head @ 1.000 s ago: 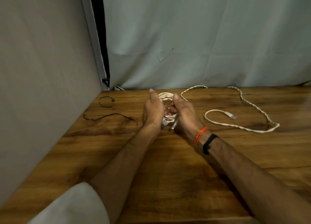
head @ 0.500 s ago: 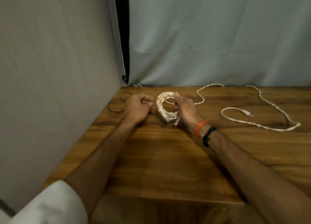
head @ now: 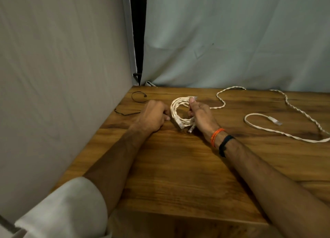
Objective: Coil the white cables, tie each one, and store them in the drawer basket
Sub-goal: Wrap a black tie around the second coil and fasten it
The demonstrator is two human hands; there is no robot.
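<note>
Coil (head: pixel 180 112): white cable, wound, held upright just above table; both plug ends hang at its near side.
R hand (head: pixel 201 116): fingers curled round coil's right side, thumb on top strand.
L hand (head: pixel 153 118): fingers curled, at coil's left, near the ties; can't tell if pinching anything.
Ties: thin black, 2 on table (head: pixel 178 175) – loop (head: pixel 138 97) by back corner, wavy one (head: pixel 125 113) left of L hand; both apart from coil.
2nd cable (head: pixel 285 132): white, loose, uncoiled, at right, well apart.
Basket: not in view.
Step (est.): fetch tie, bind coil.
How-to: keep R grip firm so turns don't spring; take nearer tie w/ L; wrap across all strands incl. plug tails; cinch snug, not crushing.
Risk: loosen R early → coil unwinds.
</note>
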